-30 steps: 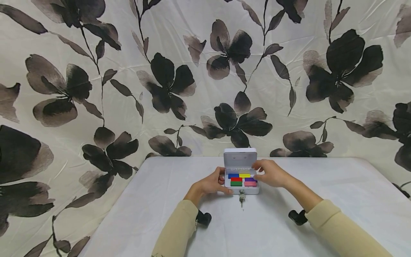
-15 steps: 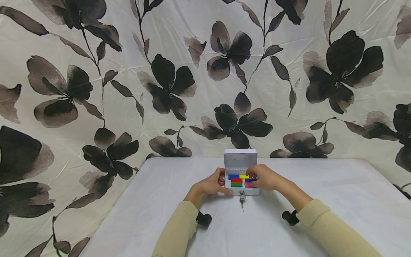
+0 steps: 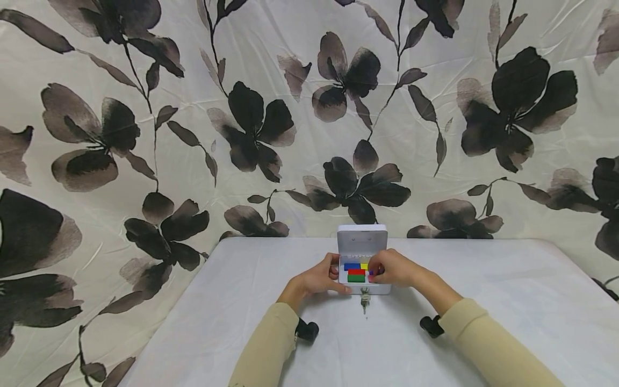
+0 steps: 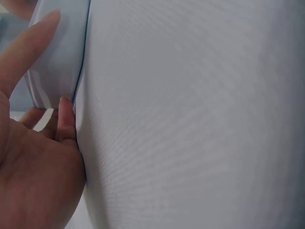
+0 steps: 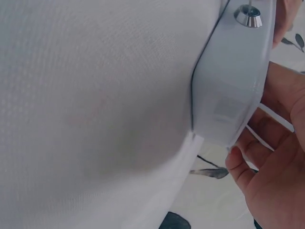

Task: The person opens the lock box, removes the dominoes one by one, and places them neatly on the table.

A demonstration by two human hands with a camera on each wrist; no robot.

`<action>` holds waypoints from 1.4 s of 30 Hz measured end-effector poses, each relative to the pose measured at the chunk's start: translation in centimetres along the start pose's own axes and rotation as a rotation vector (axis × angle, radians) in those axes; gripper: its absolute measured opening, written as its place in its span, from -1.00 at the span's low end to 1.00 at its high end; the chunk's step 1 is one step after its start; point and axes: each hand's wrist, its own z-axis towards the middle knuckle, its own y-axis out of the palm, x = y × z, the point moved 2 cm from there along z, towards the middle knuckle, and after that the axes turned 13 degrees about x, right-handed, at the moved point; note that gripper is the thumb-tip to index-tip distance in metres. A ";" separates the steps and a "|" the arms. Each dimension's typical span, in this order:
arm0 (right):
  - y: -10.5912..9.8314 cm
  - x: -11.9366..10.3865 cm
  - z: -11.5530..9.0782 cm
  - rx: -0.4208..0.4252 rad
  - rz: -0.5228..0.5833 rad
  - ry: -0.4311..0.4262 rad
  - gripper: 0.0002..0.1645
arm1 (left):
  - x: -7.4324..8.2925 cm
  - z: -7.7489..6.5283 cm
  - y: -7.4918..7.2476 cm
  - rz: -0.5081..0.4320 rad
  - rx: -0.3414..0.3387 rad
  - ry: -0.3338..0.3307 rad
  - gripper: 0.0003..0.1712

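A small white metal cash box (image 3: pixel 345 288) stands on the table with its lid (image 3: pixel 361 242) raised. Inside lie a blue block (image 3: pixel 352 266), a yellow block (image 3: pixel 364 266), a red block (image 3: pixel 356 272) and a green block (image 3: pixel 356 278). My left hand (image 3: pixel 316 277) grips the box's left front corner, thumb along the front wall, other fingers at the side. My right hand (image 3: pixel 398 269) reaches over the right wall, its thumb and fingers around the purple block (image 3: pixel 371 273). A pink block (image 3: pixel 371 279) shows beside the thumb. The right hand hides most of both blocks.
A key bunch (image 3: pixel 365 301) hangs from the lock (image 5: pixel 249 16) on the box's front. A white cloth covers the table (image 3: pixel 358 349). Behind the far edge hangs a flowered sheet (image 3: pixel 290 204). Black wrist cameras sit below both forearms.
My right hand has moved left from the box's right rim, over the purple and pink blocks, covering them more. The left hand and the box have stayed in place.
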 end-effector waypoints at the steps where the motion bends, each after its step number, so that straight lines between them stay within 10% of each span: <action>1: 0.1 0.1 0.1 -0.001 0.000 -0.005 -0.79 | 0.0 0.0 0.0 -0.001 0.000 -0.002 0.01; 29: 1.6 0.2 1.7 0.002 -0.056 -0.186 -0.95 | 0.2 -0.1 0.0 -0.002 -0.013 0.020 -0.04; 42: 2.5 0.0 2.6 -0.025 0.040 -0.140 -0.90 | 0.1 -0.1 0.0 0.015 -0.012 0.015 0.00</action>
